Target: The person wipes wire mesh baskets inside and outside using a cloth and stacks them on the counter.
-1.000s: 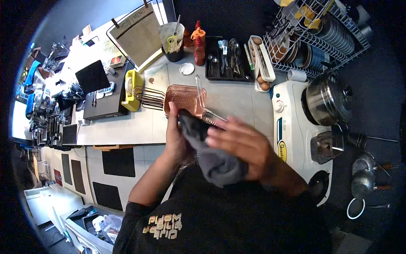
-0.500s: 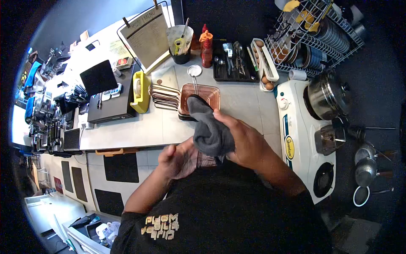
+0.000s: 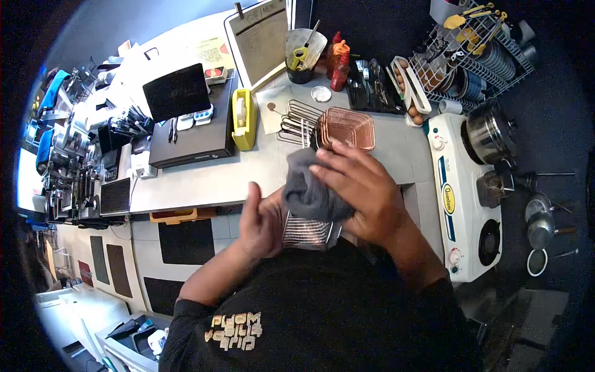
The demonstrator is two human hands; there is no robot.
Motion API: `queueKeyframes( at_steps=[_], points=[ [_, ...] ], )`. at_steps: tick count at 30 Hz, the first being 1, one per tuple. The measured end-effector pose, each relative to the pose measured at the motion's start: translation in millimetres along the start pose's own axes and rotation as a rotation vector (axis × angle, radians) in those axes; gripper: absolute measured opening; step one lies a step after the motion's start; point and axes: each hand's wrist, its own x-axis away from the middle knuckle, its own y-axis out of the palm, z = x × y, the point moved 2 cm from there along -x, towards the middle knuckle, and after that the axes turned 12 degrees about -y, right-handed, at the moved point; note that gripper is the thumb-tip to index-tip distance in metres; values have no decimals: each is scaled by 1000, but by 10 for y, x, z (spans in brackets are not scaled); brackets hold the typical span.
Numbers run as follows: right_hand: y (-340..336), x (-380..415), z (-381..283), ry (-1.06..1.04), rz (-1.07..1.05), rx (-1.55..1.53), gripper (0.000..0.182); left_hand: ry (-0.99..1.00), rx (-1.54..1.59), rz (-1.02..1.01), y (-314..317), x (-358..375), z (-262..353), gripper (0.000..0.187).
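A small wire frying basket (image 3: 305,234) is held close to my body, its base partly covered by a dark grey cloth (image 3: 310,195). My left hand (image 3: 263,222) supports the basket from the left side, thumb pointing up and the other fingers partly hidden. From the right, my right hand (image 3: 365,192) grips the cloth and presses it against the basket, fingers bent over its top. Just beyond, a stack of copper-coloured wire baskets (image 3: 350,127) rests on the counter (image 3: 192,180), with several long wire handles (image 3: 299,118) pointing left.
A yellow tape dispenser (image 3: 244,121) stands left of the baskets, by a black box (image 3: 192,146). Behind are a menu board (image 3: 257,43), a red sauce bottle (image 3: 340,71), a cutlery tray (image 3: 375,102) and eggs (image 3: 415,115). A white gas stove (image 3: 462,204) with a pot (image 3: 489,133) is right.
The basket under the cloth shows more now. My right hand has shifted over the cloth, its fingers reaching across the top. The view has turned, so the counter items appear farther right.
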Motion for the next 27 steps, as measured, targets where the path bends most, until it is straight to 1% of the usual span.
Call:
queueKeyframes(
  at_steps=[1,2,3,4,5,7,8,10,11,12,13,14,15,16,17,18,20,21,22,25,26,27],
  points=[
    [74,-18,12,72,82,-20,67,42,-214,33,-63,21,-8,71],
    [115,-14,56,171,76,-77,62,-8,-420,125,-88,93,-27,59],
    [207,55,95,316,170,-311,58,-57,-629,214,17,147,28,48],
    [345,159,149,456,268,-546,53,-71,-432,162,3,197,66,37],
    [469,263,189,593,369,-782,48,-80,-396,96,-5,260,133,36],
    [556,483,213,667,439,-804,38,-93,-326,-40,-46,354,296,35],
    [601,581,186,706,473,-816,33,-7,-291,-91,-137,373,306,36],
    [795,664,12,730,637,-874,29,66,-181,-49,-339,348,347,43],
    [876,687,-118,738,720,-904,27,122,-84,19,-401,312,368,45],
    [843,655,-334,770,633,-850,32,171,57,120,-199,228,422,46],
    [887,621,-455,669,630,-748,33,153,107,157,-299,193,433,36],
    [930,590,-578,572,632,-641,35,292,99,215,-471,153,365,33],
    [815,453,-690,554,636,-637,36,434,91,270,-604,114,301,30],
    [748,396,-736,490,544,-593,36,632,-172,348,-559,77,280,27],
    [691,365,-773,428,452,-548,36,674,-209,317,-562,83,348,27],
    [649,347,-796,366,362,-501,36,622,-83,238,-436,74,441,26],
    [541,364,-787,340,435,-454,37,548,42,155,-312,71,512,29],
    [512,359,-765,325,469,-434,38,531,41,152,-314,72,509,33],
    [523,338,-693,327,670,-430,34,515,41,149,-310,73,499,37],
    [492,247,-539,411,843,-302,29,412,94,214,-195,42,375,50],
    [621,224,-508,330,842,-351,28,433,38,240,-215,28,330,52],
    [689,190,-568,257,663,-159,33,485,-96,317,-279,34,311,52]
  ],
)
